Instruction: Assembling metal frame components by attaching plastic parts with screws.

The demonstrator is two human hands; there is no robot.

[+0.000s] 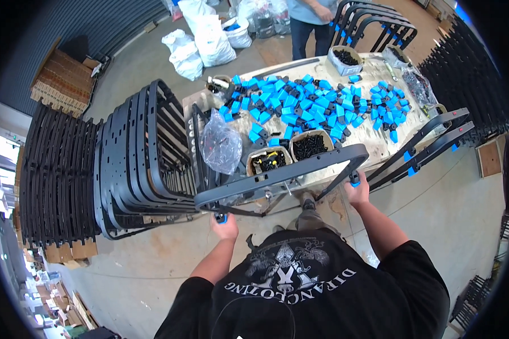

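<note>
A black bent metal frame with rounded corners spans the space between my two hands, at the near edge of the table. My left hand is closed at its left side, around a blue-and-black plastic piece by the frame. On the right, my right hand grips the frame's other side, where a similar blue-and-black piece shows above the fingers. Just beyond the frame stand a tub of black screws and a tub with black and yellow small parts.
Blue-and-black plastic pieces are heaped on the worktable. Many black frames stand stacked at left; two more frames lean at right. A clear plastic bag lies near the left edge. Another person stands beyond the table.
</note>
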